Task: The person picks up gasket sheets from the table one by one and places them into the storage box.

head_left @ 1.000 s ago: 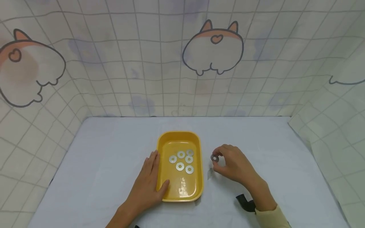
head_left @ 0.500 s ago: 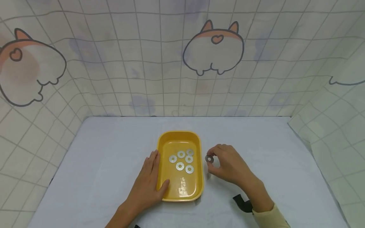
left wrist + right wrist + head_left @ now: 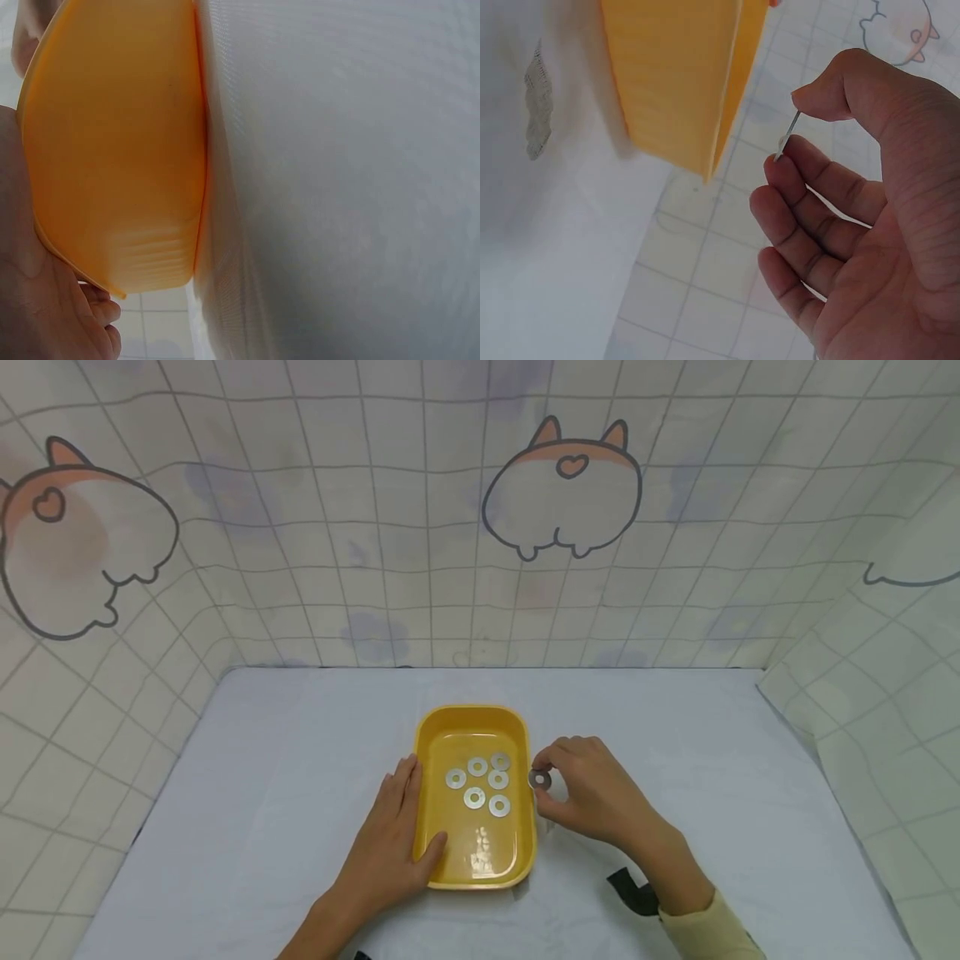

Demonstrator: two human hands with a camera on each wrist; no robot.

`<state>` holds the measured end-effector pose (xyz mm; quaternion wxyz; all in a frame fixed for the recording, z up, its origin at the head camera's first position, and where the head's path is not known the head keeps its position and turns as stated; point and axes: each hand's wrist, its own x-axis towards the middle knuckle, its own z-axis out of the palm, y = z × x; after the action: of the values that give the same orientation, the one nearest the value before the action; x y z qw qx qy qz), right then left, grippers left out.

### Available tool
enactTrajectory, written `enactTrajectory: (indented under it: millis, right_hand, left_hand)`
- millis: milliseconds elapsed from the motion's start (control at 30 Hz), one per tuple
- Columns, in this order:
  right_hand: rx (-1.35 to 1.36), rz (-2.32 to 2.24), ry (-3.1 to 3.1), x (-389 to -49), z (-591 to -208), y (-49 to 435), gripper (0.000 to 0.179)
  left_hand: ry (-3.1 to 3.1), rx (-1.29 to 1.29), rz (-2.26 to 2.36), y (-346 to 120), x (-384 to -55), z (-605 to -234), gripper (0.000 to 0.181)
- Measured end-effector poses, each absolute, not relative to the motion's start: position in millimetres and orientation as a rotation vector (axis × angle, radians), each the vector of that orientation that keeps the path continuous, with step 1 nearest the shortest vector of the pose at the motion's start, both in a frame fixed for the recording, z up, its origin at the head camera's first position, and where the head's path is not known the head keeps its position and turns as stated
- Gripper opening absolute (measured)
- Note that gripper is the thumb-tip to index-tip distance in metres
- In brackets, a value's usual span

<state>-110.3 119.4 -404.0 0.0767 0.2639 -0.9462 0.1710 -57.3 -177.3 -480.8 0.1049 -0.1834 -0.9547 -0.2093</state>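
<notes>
A yellow tray (image 3: 450, 868) stands on the white table, with several flat metal washers (image 3: 474, 797) lying inside it. My left hand (image 3: 390, 843) rests along the tray's left rim, fingers straight and thumb over the edge. Just beyond the right rim, my right hand (image 3: 600, 793) pinches one more washer (image 3: 540, 779) by its edge between thumb and fingertips. The right wrist view shows this washer (image 3: 787, 135) edge-on, while the other fingers curl loosely below. In the left wrist view the palm (image 3: 30, 292) lies against the tray's outer wall (image 3: 112, 150).
White cloth (image 3: 285, 760) covers the table. Behind and beside it hang grid-patterned curtains (image 3: 330, 543) with cartoon animal drawings. A black strap (image 3: 633, 893) dangles at the right wrist, beside a pale yellow sleeve (image 3: 708, 931).
My right hand has moved left with the pinched washer, from a gap beside the tray up to its right rim. The left hand and the washers in the tray have stayed put.
</notes>
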Motion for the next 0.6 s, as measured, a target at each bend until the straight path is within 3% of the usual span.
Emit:
enactTrajectory:
  millis: [600]
  right_hand:
    - [0.906,0.499,-2.783,-108,-399,108,0.019]
  left_hand:
    - [-2.832,-0.530,-0.623,-178,-57,-481,0.095]
